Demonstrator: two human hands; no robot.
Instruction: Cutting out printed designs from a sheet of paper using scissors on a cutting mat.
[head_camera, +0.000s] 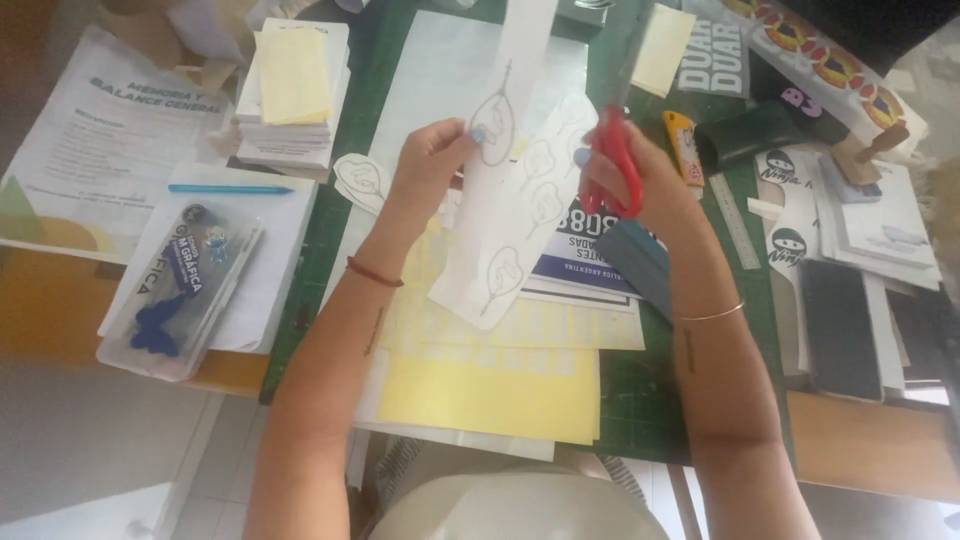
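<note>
Cluttered with paper, the desk (880, 440) carries a dark green cutting mat (640, 390) under nearly everything the person is working over. Their left hand (432, 152) is closed in a pinch grip on a long white paper strip (500, 200) printed with outlined leaf-like shapes, thumb and fingers pressed to its left edge, holding it lifted and slanting above the mat. Their right hand (625, 175) is closed through the red handles of a pair of scissors (615, 150), the blades pointing up and away beside the strip's right edge; whether the blades are touching the paper I cannot tell, as they are blurred.

Just left of the left hand lies a small cut-out paper shape (360, 180). Beneath the forearms sit pale yellow sheets (490, 390), stacked loosely and overlapping a larger white sheet. Under the right hand, a white and blue printed booklet (585, 265) lies with a grey-blue pad on top of its right side. An orange utility knife (685, 145) and a clear ruler (735, 220) lie just right of the right hand. Farther right are stickers with a small masked figure (785, 245) and a dark phone (840, 330).

Well to the left, a stack of white pads (290, 100) is topped by a yellow sheet, with a turquoise pen (230, 189) below it and a clear plastic case of drawing tools (180, 290) near the desk edge.
</note>
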